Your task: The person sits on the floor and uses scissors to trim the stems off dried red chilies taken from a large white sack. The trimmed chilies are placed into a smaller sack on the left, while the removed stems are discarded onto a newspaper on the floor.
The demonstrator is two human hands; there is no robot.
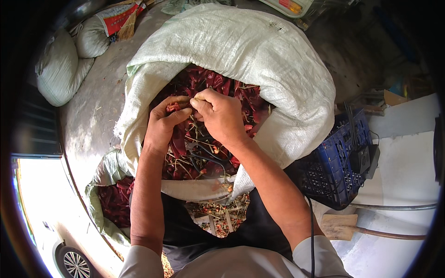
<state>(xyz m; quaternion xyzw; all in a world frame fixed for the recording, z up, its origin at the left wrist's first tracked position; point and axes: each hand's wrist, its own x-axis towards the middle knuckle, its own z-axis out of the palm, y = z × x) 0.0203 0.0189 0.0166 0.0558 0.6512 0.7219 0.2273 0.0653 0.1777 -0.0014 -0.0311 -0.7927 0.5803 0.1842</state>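
A large white woven sack (232, 37) stands open before me, its rim rolled outward, full of dark red dried chili peppers (222, 83) and pale stems. Over the opening, my left hand (161, 125) is closed around a crumpled red dried chili pepper (173, 107), which shows between thumb and fingers. My right hand (220, 116) meets its fingertips, thumb and forefinger pinched together; what they pinch is too small to make out. Below my hands, a tool with dark curved handles (211, 159) lies on the peppers, partly covered by stems.
A smaller sack of red chilies (116, 201) stands by my left leg. To the right are a blue plastic crate (336, 162) and a shovel (340, 227). Filled white sacks (60, 69) lean at the far left beside a straw broom (127, 28). Stems and scraps litter the floor between my knees.
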